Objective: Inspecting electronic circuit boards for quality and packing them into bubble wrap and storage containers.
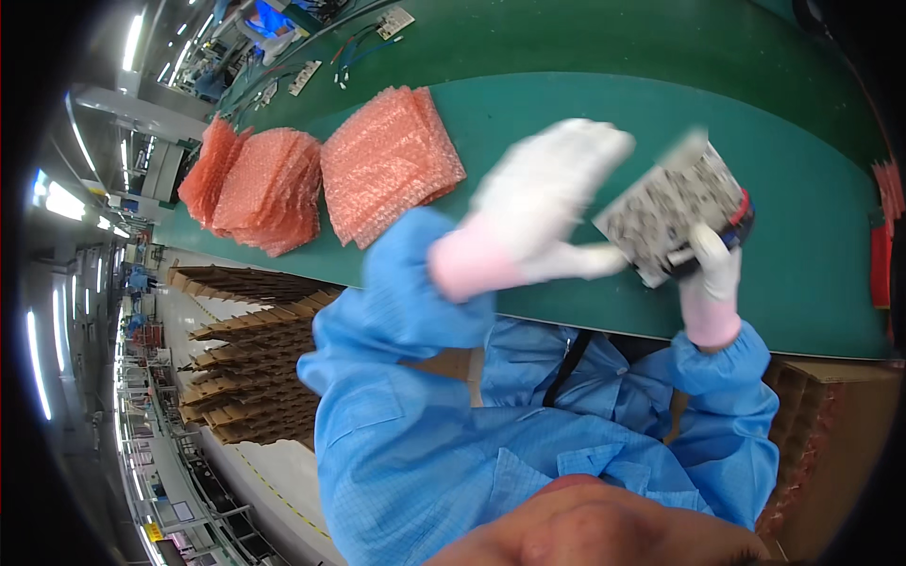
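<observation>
My right hand (714, 283), in a white glove with a pink cuff, grips a circuit board (672, 209) by its lower right edge. The thumb lies over the board's face; the other fingers are mostly behind it. Pale grey and crowded with parts, the board is tilted and slightly blurred, with red and dark wires (741, 219) bunched at its right side. To its left, my left hand (547, 193), gloved the same way, is open and smeared a little. Its fingers stretch up and right, and the thumb tip reaches the board's lower left edge; whether they touch I cannot tell.
Stacks of pink bubble-wrap bags (392, 162) (269, 189) lie on the green table (528, 104) at left. Further off are small boards with wires (304, 78) and a co-worker's blue sleeve (274, 17). Cardboard dividers (250, 363) stand below left, a cardboard box (840, 424) below right.
</observation>
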Action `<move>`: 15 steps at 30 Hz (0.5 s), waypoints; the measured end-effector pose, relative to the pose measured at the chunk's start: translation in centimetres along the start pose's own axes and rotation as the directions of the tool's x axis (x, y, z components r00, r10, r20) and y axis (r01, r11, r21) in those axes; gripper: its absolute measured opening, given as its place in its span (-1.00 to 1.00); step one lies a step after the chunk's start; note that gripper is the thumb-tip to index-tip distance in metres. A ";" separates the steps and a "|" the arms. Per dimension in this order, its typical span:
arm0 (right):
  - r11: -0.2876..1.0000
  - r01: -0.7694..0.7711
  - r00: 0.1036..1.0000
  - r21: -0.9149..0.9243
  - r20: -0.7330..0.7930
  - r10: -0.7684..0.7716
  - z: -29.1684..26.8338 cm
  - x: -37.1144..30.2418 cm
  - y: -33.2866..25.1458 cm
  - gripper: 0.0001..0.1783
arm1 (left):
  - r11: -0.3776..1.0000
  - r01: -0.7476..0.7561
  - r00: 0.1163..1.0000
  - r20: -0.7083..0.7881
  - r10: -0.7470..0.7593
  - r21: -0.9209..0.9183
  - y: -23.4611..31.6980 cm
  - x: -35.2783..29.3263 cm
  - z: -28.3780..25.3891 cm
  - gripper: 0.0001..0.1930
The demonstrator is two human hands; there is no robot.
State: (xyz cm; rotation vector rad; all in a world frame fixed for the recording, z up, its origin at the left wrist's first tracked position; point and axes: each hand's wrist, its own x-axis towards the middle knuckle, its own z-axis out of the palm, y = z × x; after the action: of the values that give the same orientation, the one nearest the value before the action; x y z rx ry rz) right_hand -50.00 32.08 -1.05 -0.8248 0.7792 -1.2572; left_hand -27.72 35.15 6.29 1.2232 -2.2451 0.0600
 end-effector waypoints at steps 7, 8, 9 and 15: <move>0.998 0.042 0.983 -0.048 0.182 -0.032 -6.3 0.8 -2.4 -0.36 | 0.638 0.765 0.644 -0.105 -0.758 0.084 -14.6 -10.3 -6.5 -0.61; 0.998 0.032 0.981 -0.044 0.195 -0.023 -6.7 0.8 -2.3 -0.36 | 0.563 0.826 0.562 -0.028 -0.826 -0.038 -15.6 -10.9 -6.4 -0.64; 0.999 0.028 0.979 -0.038 0.204 -0.020 -7.0 0.9 -2.1 -0.37 | 0.513 0.857 0.515 -0.078 -0.853 0.047 -16.2 -11.1 -6.7 -0.71; 0.985 0.094 0.987 0.145 0.119 -0.111 -7.2 -0.4 -2.4 -0.44 | 0.683 0.477 0.785 -0.081 -0.614 -0.553 -9.0 -6.2 -7.6 -0.72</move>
State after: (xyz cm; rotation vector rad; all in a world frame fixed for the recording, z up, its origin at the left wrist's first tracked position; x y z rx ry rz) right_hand -57.46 31.51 -2.52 -0.8308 0.5465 -1.3215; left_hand -14.60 36.95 7.49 1.4289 -1.4367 -0.5463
